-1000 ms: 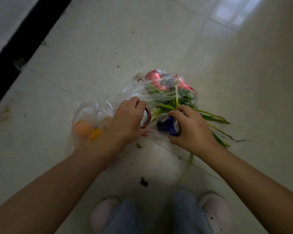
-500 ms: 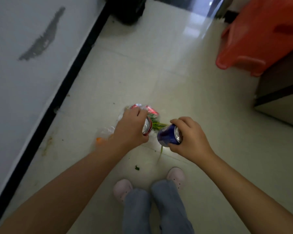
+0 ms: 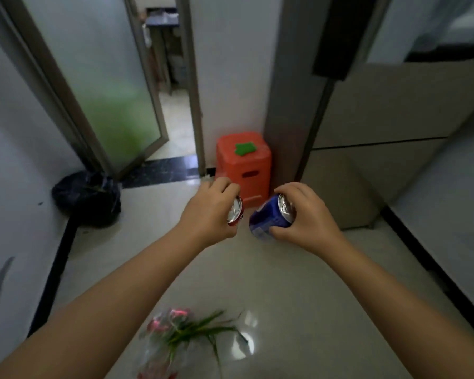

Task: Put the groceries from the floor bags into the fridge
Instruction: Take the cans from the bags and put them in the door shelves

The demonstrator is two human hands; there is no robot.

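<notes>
My left hand [image 3: 210, 212] grips a red drink can [image 3: 236, 212], mostly hidden behind the fingers, its silver top facing right. My right hand [image 3: 307, 218] grips a blue drink can [image 3: 270, 220] lying on its side in the palm. Both cans are held in the air in front of me, close together. Far below on the floor lies a clear plastic bag [image 3: 175, 340] with red items and long green stalks. The grey fridge [image 3: 367, 127] stands at the right, its doors closed.
An orange plastic stool [image 3: 244, 162] with a green patch stands against the wall beside the fridge. A black rubbish bag [image 3: 88, 198] sits in the left corner. A frosted glass door [image 3: 110, 86] stands ajar onto another room.
I have risen from the floor bags with both cans. The view lifted from the floor to the room, and the bag now lies low between my forearms.
</notes>
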